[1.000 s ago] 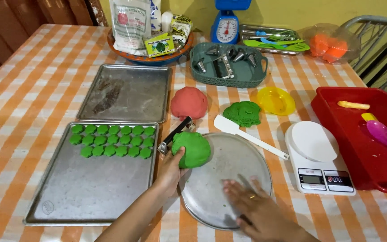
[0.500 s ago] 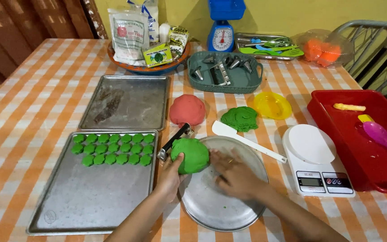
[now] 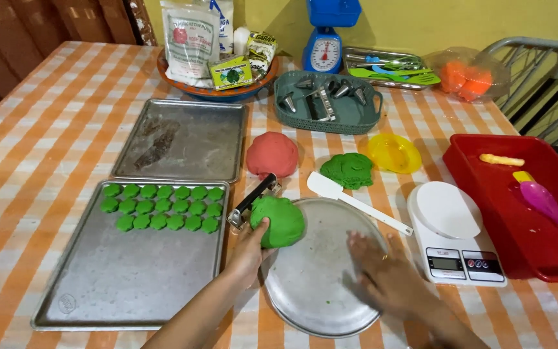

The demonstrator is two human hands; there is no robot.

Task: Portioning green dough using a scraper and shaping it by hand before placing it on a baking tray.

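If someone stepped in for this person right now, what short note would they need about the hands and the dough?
Left hand: pressed against the big green dough lump at the upper left edge of the round metal plate.
Right hand: flat on the plate, holding nothing; it is blurred.
Done: three rows of small green dough pieces sit at the top of the near baking tray.
Left: most of that tray is bare, the far tray holds no pieces, and the red dough ball and smaller green lump lie unshaped.
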